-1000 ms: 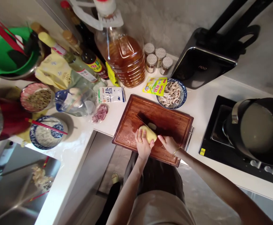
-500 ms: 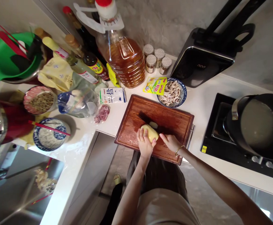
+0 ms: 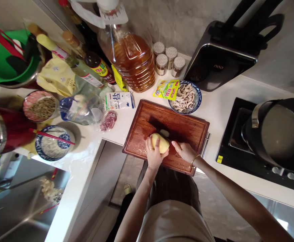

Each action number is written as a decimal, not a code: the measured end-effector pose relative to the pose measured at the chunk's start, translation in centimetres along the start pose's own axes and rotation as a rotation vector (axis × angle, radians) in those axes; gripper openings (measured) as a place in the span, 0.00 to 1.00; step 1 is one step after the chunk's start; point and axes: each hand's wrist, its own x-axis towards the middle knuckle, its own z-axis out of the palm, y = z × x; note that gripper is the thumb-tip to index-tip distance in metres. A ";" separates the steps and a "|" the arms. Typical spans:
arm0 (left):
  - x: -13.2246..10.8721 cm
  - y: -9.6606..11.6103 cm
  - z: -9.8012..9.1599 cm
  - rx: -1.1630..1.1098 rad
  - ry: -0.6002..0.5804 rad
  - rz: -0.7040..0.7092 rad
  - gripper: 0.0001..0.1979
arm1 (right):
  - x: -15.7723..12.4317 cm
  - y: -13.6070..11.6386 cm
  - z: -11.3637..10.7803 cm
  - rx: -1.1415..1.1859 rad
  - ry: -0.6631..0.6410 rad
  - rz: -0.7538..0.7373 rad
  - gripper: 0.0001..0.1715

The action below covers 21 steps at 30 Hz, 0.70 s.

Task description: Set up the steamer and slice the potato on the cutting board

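Observation:
My left hand [image 3: 154, 153] is wrapped round a peeled yellow potato [image 3: 160, 143] on the wooden cutting board [image 3: 142, 122]. In my right hand [image 3: 184, 151] is the handle of a kitchen knife [image 3: 156, 123]. Its dark blade lies along the far side of the potato, and its edge is hard to make out against the board. A pale cut slice [image 3: 164, 133] shows just beyond the potato, by the blade; whether it clings to the knife or rests on the board I cannot tell.
Behind the board are a bowl of sliced mushrooms [image 3: 186, 98], a yellow seasoning packet [image 3: 166, 89] and a big oil jug [image 3: 134, 60]. A salt bag [image 3: 119, 100] and bagged meat [image 3: 108, 121] lie left. A black pot [image 3: 279, 132] stands on the stove at right.
The potato has turned a little under my left hand, whose fingers have shifted slightly left. My right hand stays on the knife, and the view has moved slightly.

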 end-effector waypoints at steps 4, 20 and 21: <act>0.0 0.1 0.0 -0.003 0.042 0.014 0.40 | -2.4 0.1 -0.4 0.023 0.065 0.011 0.34; -0.9 -1.0 0.5 -0.011 0.029 0.032 0.40 | -7.2 -0.3 -0.7 0.022 0.007 -0.033 0.31; -1.0 -1.0 0.6 -0.015 0.031 0.034 0.40 | -7.3 -0.3 -0.8 0.035 0.001 -0.033 0.31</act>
